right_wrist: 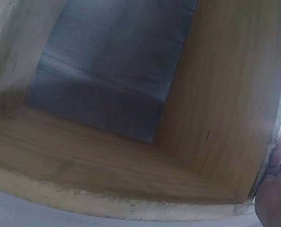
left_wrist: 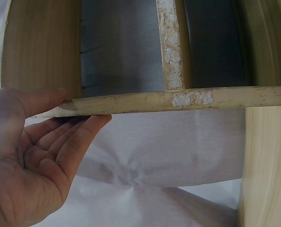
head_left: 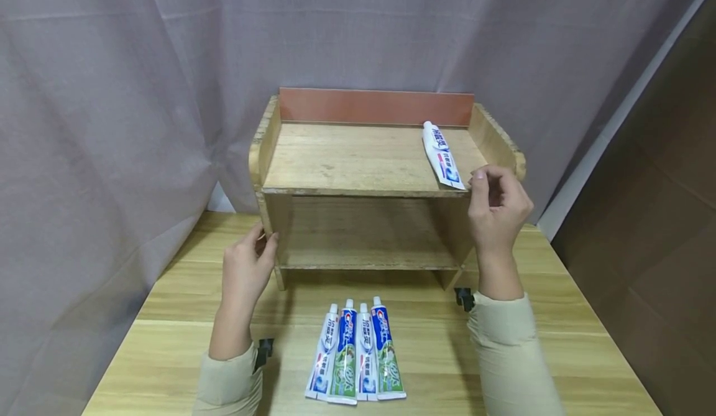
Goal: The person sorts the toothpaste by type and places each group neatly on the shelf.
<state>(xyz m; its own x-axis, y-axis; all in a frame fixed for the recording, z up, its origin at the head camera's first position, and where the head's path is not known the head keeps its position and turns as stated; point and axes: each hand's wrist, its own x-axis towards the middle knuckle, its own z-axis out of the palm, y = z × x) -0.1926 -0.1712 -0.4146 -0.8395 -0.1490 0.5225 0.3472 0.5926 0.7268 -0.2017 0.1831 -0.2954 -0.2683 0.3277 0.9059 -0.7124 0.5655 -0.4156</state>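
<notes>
Risk first: the white-and-blue toothpaste tube (head_left: 442, 155) on the top shelf of the small two-tier raw-wood rack (head_left: 369, 186) lies at the right end, flat crimped end just at the front lip, cap toward the reddish back panel. The right hand (head_left: 496, 208) is right beside that end; a nudge from the fingers could, I'd judge, tip it off the edge onto the bench (head_left: 168, 316). The rack is light-looking chipboard, so a push from either side might also slide it.

Tube looks full, slightly angled, unsquashed.

Right hand fingers loosely curled, tips touching the rack's right front corner, gripping nothing I can see. Left hand (head_left: 246, 270) has thumb and fingers either side of the left upright's front edge, a light pinch per the left wrist view (left_wrist: 46, 151).

Four more toothpaste tubes (head_left: 357, 357) lie side by side on the bench in front, caps toward the rack, touching.
</notes>
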